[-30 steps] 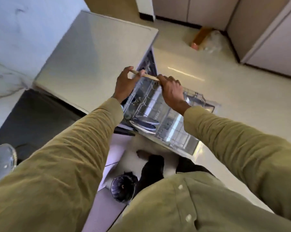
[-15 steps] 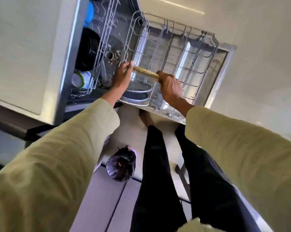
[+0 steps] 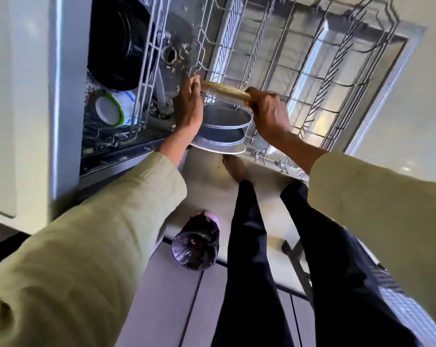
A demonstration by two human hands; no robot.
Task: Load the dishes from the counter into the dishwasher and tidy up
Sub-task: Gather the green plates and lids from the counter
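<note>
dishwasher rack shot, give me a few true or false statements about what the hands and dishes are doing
1. Both hands hold the wooden plate. True: the left hand and the right hand grip opposite edges.
2. The lower rack is pulled out. True.
3. The metal plates lie on the floor. False: they stand in the rack.
4. The bin sits on the counter. False: it stands on the floor by the legs.
5. The upper rack is empty. False: a black pan and a white cup are there.

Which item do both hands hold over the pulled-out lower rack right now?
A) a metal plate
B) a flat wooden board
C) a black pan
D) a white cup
B: the left hand and right hand each grip one end of the flat wooden board above the lower rack.
</note>
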